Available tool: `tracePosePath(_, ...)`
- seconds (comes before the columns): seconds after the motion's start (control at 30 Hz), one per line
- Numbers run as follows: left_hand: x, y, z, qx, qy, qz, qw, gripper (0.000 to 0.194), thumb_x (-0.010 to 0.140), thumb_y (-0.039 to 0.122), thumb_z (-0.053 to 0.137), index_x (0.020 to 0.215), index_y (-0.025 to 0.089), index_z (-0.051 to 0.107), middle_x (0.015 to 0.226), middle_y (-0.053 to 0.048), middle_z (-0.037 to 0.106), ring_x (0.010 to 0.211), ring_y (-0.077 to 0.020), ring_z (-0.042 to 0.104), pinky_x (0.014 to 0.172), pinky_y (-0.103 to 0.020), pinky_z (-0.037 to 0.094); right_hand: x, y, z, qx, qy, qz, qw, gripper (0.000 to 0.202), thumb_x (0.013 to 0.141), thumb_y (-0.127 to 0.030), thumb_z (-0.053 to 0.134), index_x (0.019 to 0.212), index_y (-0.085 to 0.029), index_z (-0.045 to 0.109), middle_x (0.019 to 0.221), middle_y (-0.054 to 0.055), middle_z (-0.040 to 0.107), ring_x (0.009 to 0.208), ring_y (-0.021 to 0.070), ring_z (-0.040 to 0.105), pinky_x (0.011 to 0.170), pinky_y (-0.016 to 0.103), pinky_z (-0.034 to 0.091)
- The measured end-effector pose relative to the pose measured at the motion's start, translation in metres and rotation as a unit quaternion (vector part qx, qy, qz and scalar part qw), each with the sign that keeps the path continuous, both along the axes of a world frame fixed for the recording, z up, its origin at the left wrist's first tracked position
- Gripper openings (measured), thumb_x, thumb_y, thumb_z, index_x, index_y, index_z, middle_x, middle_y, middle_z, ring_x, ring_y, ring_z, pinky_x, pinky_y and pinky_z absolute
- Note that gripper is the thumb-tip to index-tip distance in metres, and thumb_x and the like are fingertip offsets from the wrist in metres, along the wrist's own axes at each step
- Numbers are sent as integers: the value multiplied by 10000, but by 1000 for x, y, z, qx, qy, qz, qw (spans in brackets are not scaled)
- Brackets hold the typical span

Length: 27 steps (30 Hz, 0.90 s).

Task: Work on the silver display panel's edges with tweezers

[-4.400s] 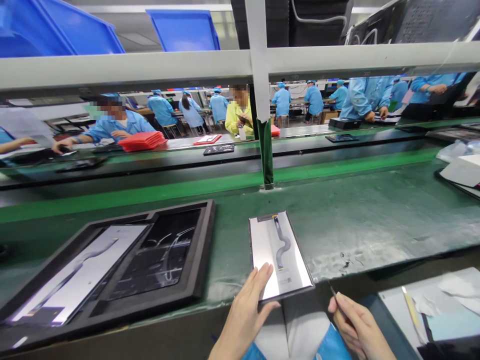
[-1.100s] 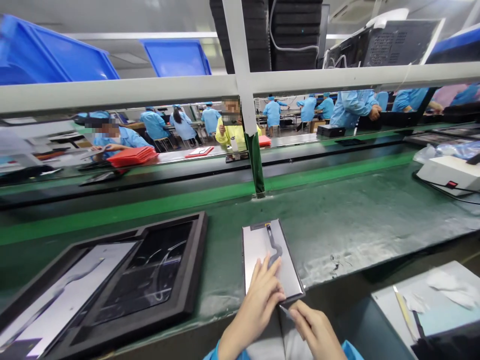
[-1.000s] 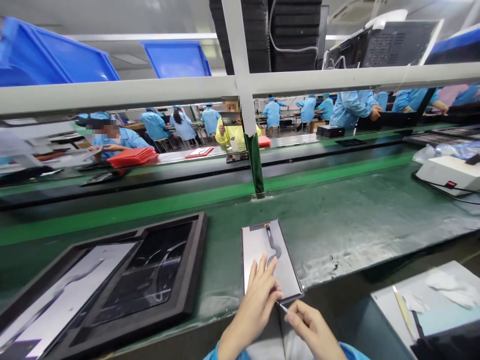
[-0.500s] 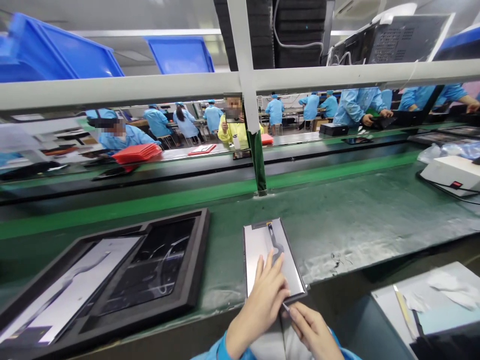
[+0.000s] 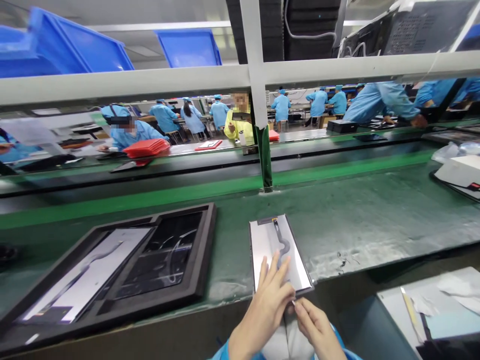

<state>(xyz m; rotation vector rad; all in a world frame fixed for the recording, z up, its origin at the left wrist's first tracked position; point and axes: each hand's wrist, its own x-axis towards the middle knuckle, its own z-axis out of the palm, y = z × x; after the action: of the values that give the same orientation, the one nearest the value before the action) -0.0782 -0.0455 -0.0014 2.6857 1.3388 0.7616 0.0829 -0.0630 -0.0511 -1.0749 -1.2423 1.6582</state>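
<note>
In front of me a display panel (image 5: 264,240) lies back side up at the front edge of the green bench, its near end reaching past the edge. A dark ribbon cable (image 5: 282,240) curves down its silvery back. My left hand (image 5: 264,300) rests on the lower part of the panel, fingers stretched out and apart over the cable's lower end. Just below the panel's near edge, my right hand (image 5: 317,322) is closed in a pinch. A tiny pale bit shows at its fingertips, beside my left thumb, too small to name.
Left on the bench is a black foam tray (image 5: 208,245) with another silvery panel (image 5: 93,270) and a glossy black one (image 5: 161,255). A grey box top (image 5: 446,295) with crumpled paper stands lower right. A white device (image 5: 459,172) sits far right; a shelf post (image 5: 264,160) rises behind.
The whole view has shifted slightly, so the bench things appear farther right. My hands stay at the panel's near end. Across the bench, a co-worker at right has leaned over with an arm stretched out.
</note>
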Motion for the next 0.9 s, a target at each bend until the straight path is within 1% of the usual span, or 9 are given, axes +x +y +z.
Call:
tracePosePath(0.1, -2, 9, 1, -13, -40, 8, 999, 229, 932, 34, 424, 896, 189, 589, 1525, -114, 433, 1485, -300, 207, 1144, -630, 282, 1, 0, 4, -12, -1, 14, 1000, 616, 771, -788, 545, 760, -173, 568, 522, -109, 274, 476, 72, 200, 467, 237, 155)
tracePosePath(0.13, -6, 9, 0, -16, -56, 15, 998, 213, 951, 65, 423, 963, 193, 593, 1506, -119, 460, 1475, -292, 241, 1144, -622, 290, 1, 1, 4, -23, 2, 21, 1000, 636, 761, -804, 534, 764, -170, 577, 496, -111, 286, 455, 68, 200, 455, 235, 149)
tracePosePath(0.2, -20, 3, -6, -14, -84, 33, 996, 225, 989, 152, 433, 1174, 199, 551, 1465, -132, 508, 1445, -280, 321, 1139, -599, 324, 1, 1, 3, -57, 13, 32, 998, 675, 739, -832, 518, 778, -163, 599, 457, -114, 308, 408, 59, 189, 421, 228, 136)
tracePosePath(0.27, -35, -8, -14, -1, -90, 45, 995, 390, 1001, 268, 481, 1382, 205, 423, 1442, -140, 533, 1401, -274, 403, 1129, -560, 367, 1, 2, 2, -88, 24, 38, 995, 694, 709, -847, 531, 778, -162, 612, 435, -122, 304, 372, 51, 170, 380, 217, 132)
tracePosePath(0.33, -48, -20, -22, 14, -71, 54, 996, 608, 962, 382, 568, 1486, 207, 316, 1441, -149, 530, 1368, -288, 449, 1119, -529, 396, 0, 2, 1, -105, 32, 40, 993, 692, 696, -849, 543, 773, -165, 617, 409, -137, 277, 348, 46, 157, 352, 205, 149)
tracePosePath(0.4, -54, -28, -28, 36, -50, 64, 996, 673, 945, 399, 594, 1513, 203, 289, 1440, -151, 529, 1351, -293, 469, 1108, -507, 419, 0, 1, 2, -112, 42, 41, 992, 682, 688, -844, 558, 765, -169, 616, 391, -148, 254, 333, 40, 142, 337, 194, 151)
tracePosePath(0.53, -53, -30, -35, 70, -43, 81, 993, 539, 991, 272, 524, 1495, 207, 342, 1424, -122, 555, 1331, -261, 500, 1098, -465, 446, 0, -2, 7, -142, 74, 19, 987, 609, 699, -788, 625, 776, -185, 588, 401, -162, 243, 338, 24, 83, 330, 176, 81)
tracePosePath(0.7, -52, -27, -35, 78, -54, 81, 992, 525, 982, 260, 545, 1477, 212, 378, 1404, -107, 576, 1314, -256, 522, 1095, -454, 456, 1, -4, 15, -168, 94, 4, 981, 590, 680, -766, 670, 728, -189, 555, 409, -158, 264, 346, 11, 76, 329, 159, 61)
tracePosePath(0.9, -52, -28, -34, 65, -70, 92, 991, 500, 977, 274, 556, 1456, 236, 417, 1399, -93, 584, 1309, -260, 527, 1098, -462, 456, 5, -3, 15, -179, 93, -5, 979, 597, 659, -772, 682, 702, -194, 539, 400, -160, 258, 351, 11, 72, 328, 149, 78)
